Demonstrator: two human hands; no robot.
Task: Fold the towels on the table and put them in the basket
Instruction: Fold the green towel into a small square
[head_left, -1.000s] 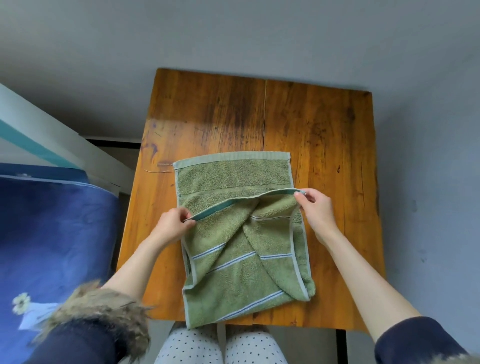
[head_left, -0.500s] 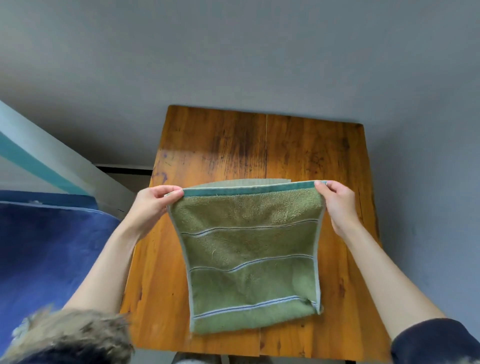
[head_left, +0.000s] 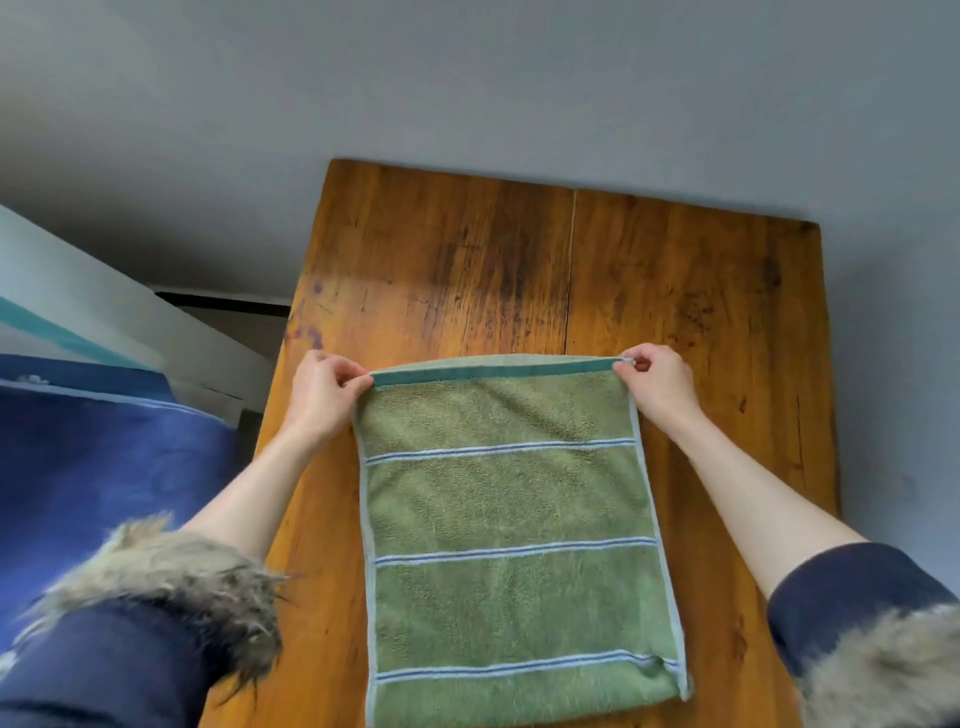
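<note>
The green towel (head_left: 511, 525) lies folded on the table (head_left: 701, 291), w/ left hand (head_left: 323, 395) and right hand (head_left: 655, 387) each in a pinch grip on a far corner; risk: uneven release skews the edges, or near fold overhanging table edge slips off; basket not in view

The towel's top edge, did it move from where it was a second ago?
Yes. The hands carried the towel's top edge away from the person, farther up the table.

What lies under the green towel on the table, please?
The towel lies on the wooden table. Along its far edge, between the left hand and right hand, a lower towel layer peeks out. Anything else beneath is covered.
</note>
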